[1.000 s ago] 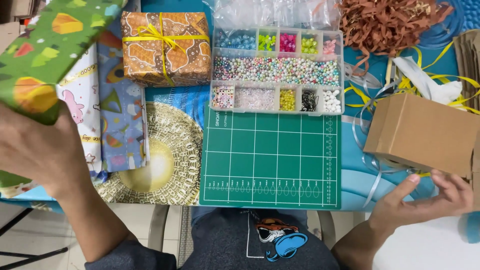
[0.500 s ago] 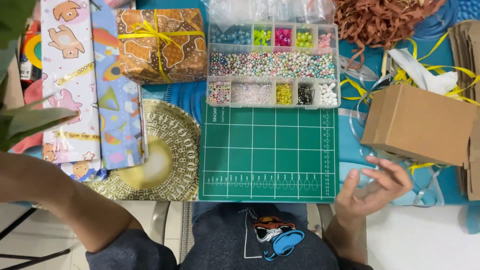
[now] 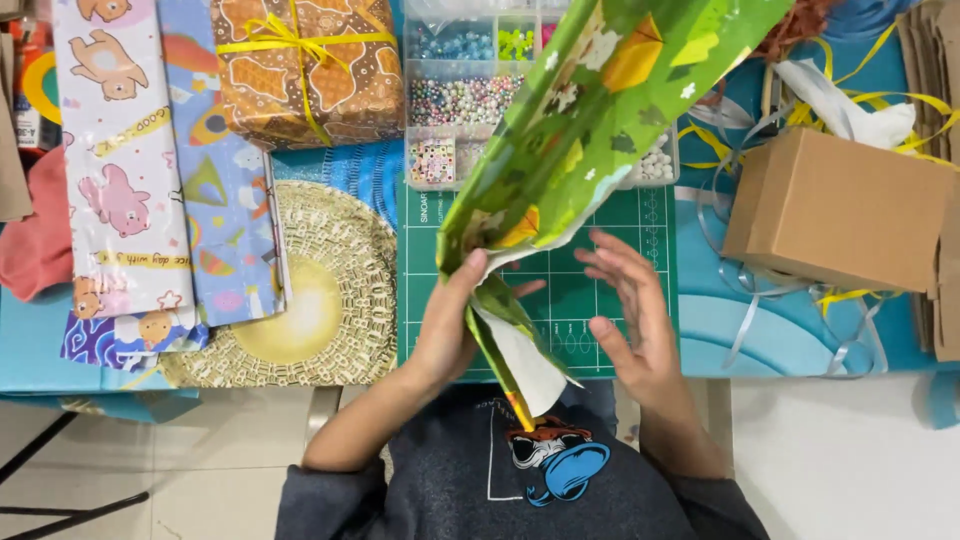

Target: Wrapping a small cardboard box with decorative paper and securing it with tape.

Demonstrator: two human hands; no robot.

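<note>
My left hand grips the near end of a green patterned sheet of wrapping paper, which slants up and away over the green cutting mat. White underside of the paper shows below my thumb. My right hand hovers open just right of the paper, fingers spread, touching nothing that I can see. The paper hides much of the clear bead organiser behind it.
A wrapped orange gift with yellow ribbon sits at the back left. Folded patterned papers and a round golden mat lie on the left. A brown cardboard box with loose ribbons stands on the right.
The green paper has come in from the far left to the middle, over the cutting mat. My left hand moved with it; my right hand rose beside it.
</note>
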